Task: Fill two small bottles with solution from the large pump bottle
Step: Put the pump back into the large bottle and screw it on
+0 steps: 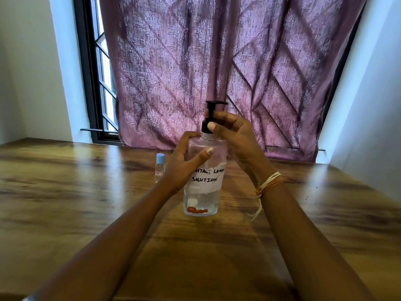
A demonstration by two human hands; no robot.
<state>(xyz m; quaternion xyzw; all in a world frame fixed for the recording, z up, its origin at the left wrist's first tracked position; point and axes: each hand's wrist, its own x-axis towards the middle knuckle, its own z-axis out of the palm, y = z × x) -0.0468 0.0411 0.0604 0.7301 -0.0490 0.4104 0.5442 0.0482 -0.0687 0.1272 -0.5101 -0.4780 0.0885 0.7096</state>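
Clear plastic, the large pump bottle [202, 192] stands upright on the wooden counter [65, 192], its white label handwritten "solution". The left hand [184, 161] wraps its fingers around the bottle's upper body, while the right hand [234, 135] pinches the black pump collar [206, 124]. A small blue-capped bottle [160, 167] stands just behind the left hand.

Both forearms reach forward; the left hand [184, 161] curls in a sideways grip, thumb across, the right hand [233, 135] raised higher, fingers pinched.
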